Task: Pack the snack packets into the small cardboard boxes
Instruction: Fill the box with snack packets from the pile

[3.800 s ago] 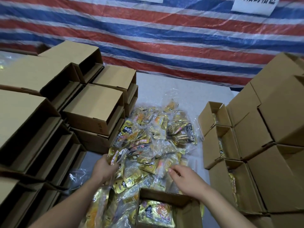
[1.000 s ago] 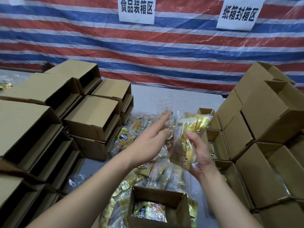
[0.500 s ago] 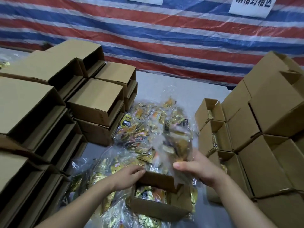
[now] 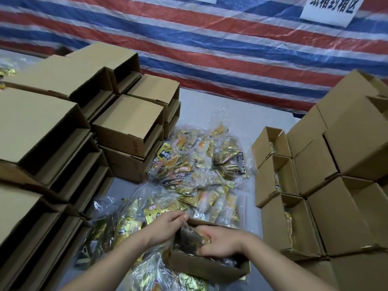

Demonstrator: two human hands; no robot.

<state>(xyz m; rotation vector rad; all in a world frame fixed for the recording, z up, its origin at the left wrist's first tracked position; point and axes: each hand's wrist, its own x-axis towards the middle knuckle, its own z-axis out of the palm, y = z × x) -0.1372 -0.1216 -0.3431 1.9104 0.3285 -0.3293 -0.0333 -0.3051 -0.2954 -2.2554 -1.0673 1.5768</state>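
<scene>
Both hands worked one open box: left hand gripped its far rim to steady it, right hand pinched a snack packet down inside.

A striped tarp in red, white and blue hangs ahead of me. A white paper sign with black characters is fixed on the tarp's upper right.

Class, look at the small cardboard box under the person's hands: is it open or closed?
Open. The small cardboard box has no top closed over it, and the right hand reaches into it with a packet.
</scene>
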